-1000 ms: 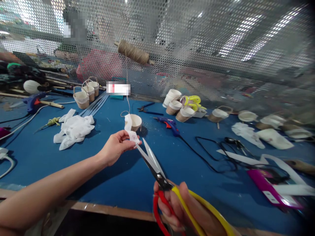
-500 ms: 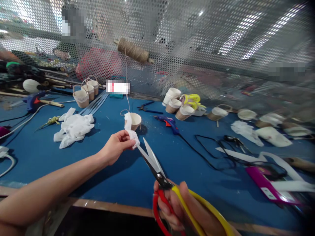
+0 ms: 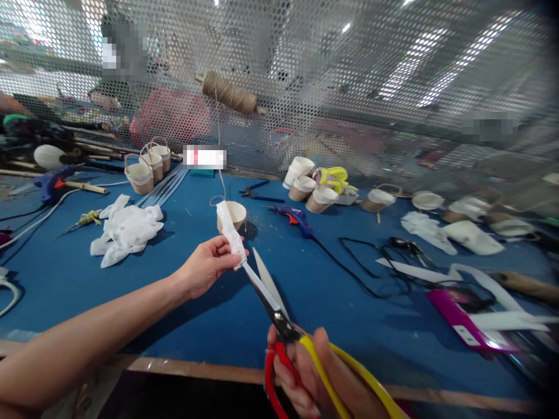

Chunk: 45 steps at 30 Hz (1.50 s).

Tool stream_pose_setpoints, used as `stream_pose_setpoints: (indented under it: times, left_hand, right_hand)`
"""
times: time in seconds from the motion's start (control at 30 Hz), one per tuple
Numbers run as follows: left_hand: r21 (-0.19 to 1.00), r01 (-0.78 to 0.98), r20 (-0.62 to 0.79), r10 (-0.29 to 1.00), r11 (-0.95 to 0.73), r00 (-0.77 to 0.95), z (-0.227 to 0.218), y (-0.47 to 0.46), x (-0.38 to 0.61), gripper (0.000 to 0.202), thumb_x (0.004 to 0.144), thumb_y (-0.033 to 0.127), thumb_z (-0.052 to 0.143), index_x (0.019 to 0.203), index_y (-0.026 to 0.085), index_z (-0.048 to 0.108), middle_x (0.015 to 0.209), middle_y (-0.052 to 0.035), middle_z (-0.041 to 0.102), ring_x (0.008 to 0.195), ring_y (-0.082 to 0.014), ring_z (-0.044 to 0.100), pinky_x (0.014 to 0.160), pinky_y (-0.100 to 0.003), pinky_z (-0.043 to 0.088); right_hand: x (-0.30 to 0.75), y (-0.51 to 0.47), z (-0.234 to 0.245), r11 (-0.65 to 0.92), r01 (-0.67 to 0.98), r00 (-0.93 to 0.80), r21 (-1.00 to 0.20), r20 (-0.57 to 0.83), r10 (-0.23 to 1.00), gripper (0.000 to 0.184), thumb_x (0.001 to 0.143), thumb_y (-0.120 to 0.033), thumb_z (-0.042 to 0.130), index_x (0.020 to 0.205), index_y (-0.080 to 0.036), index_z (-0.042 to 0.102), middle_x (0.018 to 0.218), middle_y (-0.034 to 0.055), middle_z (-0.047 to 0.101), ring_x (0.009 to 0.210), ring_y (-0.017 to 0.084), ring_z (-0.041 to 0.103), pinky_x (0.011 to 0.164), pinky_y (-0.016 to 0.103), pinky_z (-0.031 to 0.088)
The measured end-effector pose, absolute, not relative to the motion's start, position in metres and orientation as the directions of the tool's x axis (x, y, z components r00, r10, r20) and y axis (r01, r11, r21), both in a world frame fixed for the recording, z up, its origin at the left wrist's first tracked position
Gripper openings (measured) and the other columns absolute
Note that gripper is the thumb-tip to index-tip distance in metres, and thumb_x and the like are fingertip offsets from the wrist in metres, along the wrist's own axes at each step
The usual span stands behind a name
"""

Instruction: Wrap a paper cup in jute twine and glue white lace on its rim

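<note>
My left hand [image 3: 213, 263] pinches a white strip of thin material [image 3: 232, 235] near its lower end. The strip's upper end overlaps the near left side of a small paper cup [image 3: 237, 216] on the table; whether they are joined I cannot tell. My right hand [image 3: 301, 366] is wrapped round the red and yellow handles of a pair of scissors [image 3: 277, 317]. Their blades stand apart, pointing up and left, and one tip meets the strip's lower end beside my left fingertips. Twine [image 3: 219, 169] runs down behind the cup from a spool [image 3: 229, 93].
A pile of white strips [image 3: 128, 230] lies on the blue table [image 3: 209, 326]. A blue glue gun [image 3: 293, 218], pliers [image 3: 257, 192] and several small cups [image 3: 322, 199] sit further back. At right are a magenta power strip [image 3: 467, 320] and black cables. Perforated mesh [image 3: 305, 75] closes the back.
More of the strip shows, stretched straighter between the cup and my left hand. The scissors stay parted, with a blade tip at the strip's end. The whole view has shifted slightly.
</note>
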<state>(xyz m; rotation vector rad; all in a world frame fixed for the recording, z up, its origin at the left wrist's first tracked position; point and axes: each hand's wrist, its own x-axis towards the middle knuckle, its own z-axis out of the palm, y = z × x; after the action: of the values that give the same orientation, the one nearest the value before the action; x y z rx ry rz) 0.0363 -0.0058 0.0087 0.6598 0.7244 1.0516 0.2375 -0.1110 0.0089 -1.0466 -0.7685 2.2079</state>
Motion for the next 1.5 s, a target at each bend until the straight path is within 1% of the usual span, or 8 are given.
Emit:
stream_pose_setpoints:
  times: [0.27,0.47,0.6,0.87,1.03,1.2,1.37,1.5]
  left_hand:
    - [0.777,-0.547,-0.174,0.941,0.312,0.291,0.008,-0.005,0.04,0.036,0.057,0.009,0.076,0.091,0.013,0.064,0.083,-0.0046,0.068,0.066,-0.0081,0.056,0.061,-0.021,0.041]
    - [0.815,-0.525,-0.107,0.955,0.244,0.277,0.007,-0.004,0.04,0.031,0.057,0.013,0.076,0.086,0.013,0.065,0.072,0.0003,0.062,0.062,-0.0069,0.052,0.061,-0.021,0.039]
    - [0.828,-0.515,-0.086,0.957,0.223,0.276,0.003,-0.004,0.039,0.033,0.058,0.013,0.076,0.088,0.013,0.065,0.071,0.0008,0.061,0.062,-0.0069,0.051,0.061,-0.021,0.04]
    - [0.785,-0.515,-0.175,0.92,0.345,0.35,0.001,-0.004,0.038,0.036,0.06,0.01,0.074,0.094,0.013,0.064,0.068,0.0006,0.061,0.059,-0.007,0.054,0.059,-0.02,0.041]
    - [0.766,-0.541,-0.179,0.924,0.347,0.339,0.003,-0.004,0.038,0.033,0.06,0.007,0.073,0.091,0.012,0.064,0.069,0.0003,0.061,0.059,-0.0064,0.054,0.06,-0.02,0.042]
    - [0.748,-0.561,-0.172,0.919,0.356,0.355,0.001,-0.005,0.039,0.033,0.06,0.006,0.073,0.092,0.012,0.064,0.068,0.0001,0.062,0.059,-0.0058,0.054,0.06,-0.018,0.042]
    - [0.737,-0.571,-0.173,0.917,0.363,0.36,0.002,-0.006,0.038,0.031,0.061,0.006,0.072,0.091,0.012,0.065,0.076,-0.0029,0.066,0.063,-0.0068,0.056,0.061,-0.018,0.043]
    - [0.727,-0.575,-0.182,0.913,0.375,0.366,0.004,-0.008,0.039,0.032,0.06,0.006,0.073,0.09,0.012,0.065,0.076,-0.0035,0.067,0.061,-0.0067,0.055,0.061,-0.019,0.043]
  right_hand:
    - [0.236,-0.115,0.004,-0.681,-0.271,-0.518,-0.68,-0.494,0.699,0.066,0.071,-0.075,0.039,0.096,-0.016,0.051,0.061,-0.0018,0.048,0.042,0.004,0.035,0.042,0.02,0.017]
    - [0.238,-0.12,0.001,-0.676,-0.297,-0.53,-0.675,-0.472,0.704,0.063,0.074,-0.073,0.037,0.097,-0.015,0.051,0.062,-0.0015,0.048,0.043,0.004,0.034,0.043,0.02,0.016]
    - [0.237,-0.121,0.002,-0.651,-0.311,-0.51,-0.692,-0.457,0.729,0.063,0.075,-0.073,0.034,0.098,-0.016,0.05,0.061,-0.0018,0.047,0.043,0.004,0.034,0.042,0.02,0.016]
    - [0.238,-0.123,0.0,-0.656,-0.313,-0.514,-0.687,-0.458,0.725,0.066,0.07,-0.074,0.043,0.101,-0.016,0.049,0.064,-0.0018,0.048,0.045,0.004,0.034,0.042,0.02,0.018]
    - [0.239,-0.12,-0.003,-0.653,-0.299,-0.543,-0.696,-0.438,0.716,0.069,0.067,-0.077,0.042,0.101,-0.017,0.049,0.061,-0.0029,0.047,0.043,0.004,0.031,0.042,0.02,0.018]
    - [0.233,-0.116,0.006,-0.664,-0.284,-0.547,-0.692,-0.452,0.704,0.07,0.063,-0.078,0.046,0.098,-0.017,0.049,0.062,-0.0025,0.047,0.044,0.005,0.035,0.043,0.02,0.019]
    - [0.229,-0.117,0.006,-0.651,-0.31,-0.552,-0.693,-0.427,0.717,0.067,0.066,-0.076,0.046,0.097,-0.017,0.048,0.062,-0.003,0.047,0.044,0.004,0.035,0.043,0.02,0.019]
    - [0.225,-0.114,0.0,-0.664,-0.328,-0.579,-0.672,-0.413,0.703,0.069,0.062,-0.078,0.046,0.096,-0.018,0.046,0.065,-0.003,0.047,0.045,0.004,0.035,0.043,0.02,0.018]
